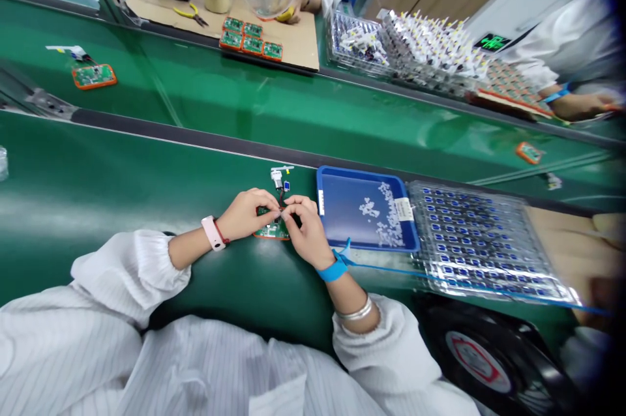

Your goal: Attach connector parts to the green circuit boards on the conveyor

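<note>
Green circuit board with an orange edge lies on a green conveyor belt, just toward 6 o'clock from a worker's fingertips. Its long axis appears to run from about 9 to 3 o'clock, though the hands cover most of it. The left hand, wearing a pink wristband, reaches in from 9 o'clock; the right hand, with a blue wrist strap, comes from 5 o'clock and lies nearer, over the board's right end. Fingers of both hands close in a narrow pinch above the board's upper edge; what they hold is too small to tell. Red and black wires rise toward 12 o'clock to a white connector. A blue tray of small white parts sits at 3 o'clock.
</note>
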Available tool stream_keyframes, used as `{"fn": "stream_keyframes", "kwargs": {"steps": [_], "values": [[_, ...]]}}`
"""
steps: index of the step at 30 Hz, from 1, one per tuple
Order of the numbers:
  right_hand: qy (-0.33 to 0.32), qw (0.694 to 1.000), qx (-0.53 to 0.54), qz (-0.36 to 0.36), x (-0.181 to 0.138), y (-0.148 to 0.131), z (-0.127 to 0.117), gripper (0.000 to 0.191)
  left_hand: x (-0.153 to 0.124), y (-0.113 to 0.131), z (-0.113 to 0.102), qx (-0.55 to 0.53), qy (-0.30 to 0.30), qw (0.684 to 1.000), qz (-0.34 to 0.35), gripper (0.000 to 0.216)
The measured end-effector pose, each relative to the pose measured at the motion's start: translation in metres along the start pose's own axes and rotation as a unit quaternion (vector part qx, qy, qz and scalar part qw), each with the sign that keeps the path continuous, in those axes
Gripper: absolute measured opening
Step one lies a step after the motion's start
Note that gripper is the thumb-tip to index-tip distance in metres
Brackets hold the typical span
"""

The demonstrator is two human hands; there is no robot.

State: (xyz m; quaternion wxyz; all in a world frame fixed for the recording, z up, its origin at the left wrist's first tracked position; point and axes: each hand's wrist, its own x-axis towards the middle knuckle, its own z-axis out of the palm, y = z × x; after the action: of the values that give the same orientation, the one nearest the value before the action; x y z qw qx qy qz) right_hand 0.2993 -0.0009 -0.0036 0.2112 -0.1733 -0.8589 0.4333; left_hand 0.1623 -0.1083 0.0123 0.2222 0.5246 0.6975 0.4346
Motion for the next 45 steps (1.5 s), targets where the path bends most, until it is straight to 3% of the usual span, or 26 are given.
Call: {"fn": "stream_keyframes", "kwargs": {"steps": [12,15,18,22,26,28,31,33,35,37,39,42,45], "values": [[-0.047,0.999,-0.001,0.017,0.009,0.007,-0.002,0.014,0.015,0.005,-0.002,0.073,-0.056,0.993,-0.072,0.013],[-0.03,0.999,-0.015,0.012,0.007,0.002,0.001,0.014,0.012,0.004,-0.004,0.084,-0.051,0.994,-0.055,0.012],[0.001,0.999,-0.03,-0.017,0.004,-0.01,-0.003,0.014,-0.001,0.003,-0.005,0.128,-0.039,0.991,0.011,0.012],[0.077,0.992,-0.083,-0.062,0.005,-0.006,-0.049,0.013,-0.021,-0.002,-0.007,0.238,-0.073,0.963,0.106,0.065],[0.171,0.962,-0.214,0.016,-0.003,0.047,-0.121,0.016,-0.011,0.0,-0.015,0.253,-0.086,0.957,0.111,0.065],[0.157,0.952,-0.257,0.062,-0.01,0.075,-0.146,0.016,0.01,0.005,-0.025,0.191,-0.074,0.976,0.075,0.064],[0.122,0.955,-0.262,0.072,-0.017,0.096,-0.157,0.013,0.053,0.005,-0.048,0.076,0.015,0.997,0.021,0.064],[0.108,0.96,-0.252,0.056,-0.017,0.098,-0.153,0.013,0.083,-0.004,-0.068,0.054,0.132,0.99,0.025,0.064],[0.102,0.963,-0.246,0.047,-0.015,0.097,-0.147,0.013,0.106,-0.021,-0.088,0.084,0.251,0.963,0.052,0.066],[0.099,0.963,-0.244,0.049,-0.014,0.095,-0.143,0.013,0.12,-0.045,-0.106,0.136,0.305,0.941,0.06,0.068],[0.098,0.963,-0.244,0.053,-0.013,0.096,-0.141,0.012,0.126,-0.074,-0.122,0.196,0.282,0.939,0.031,0.069],[0.102,0.963,-0.242,0.053,-0.013,0.099,-0.141,0.011,0.125,-0.114,-0.139,0.266,0.202,0.942,-0.034,0.069],[0.105,0.96,-0.254,0.047,-0.012,0.101,-0.14,0.012,0.121,-0.135,-0.147,0.314,0.17,0.931,-0.073,0.067]]}}
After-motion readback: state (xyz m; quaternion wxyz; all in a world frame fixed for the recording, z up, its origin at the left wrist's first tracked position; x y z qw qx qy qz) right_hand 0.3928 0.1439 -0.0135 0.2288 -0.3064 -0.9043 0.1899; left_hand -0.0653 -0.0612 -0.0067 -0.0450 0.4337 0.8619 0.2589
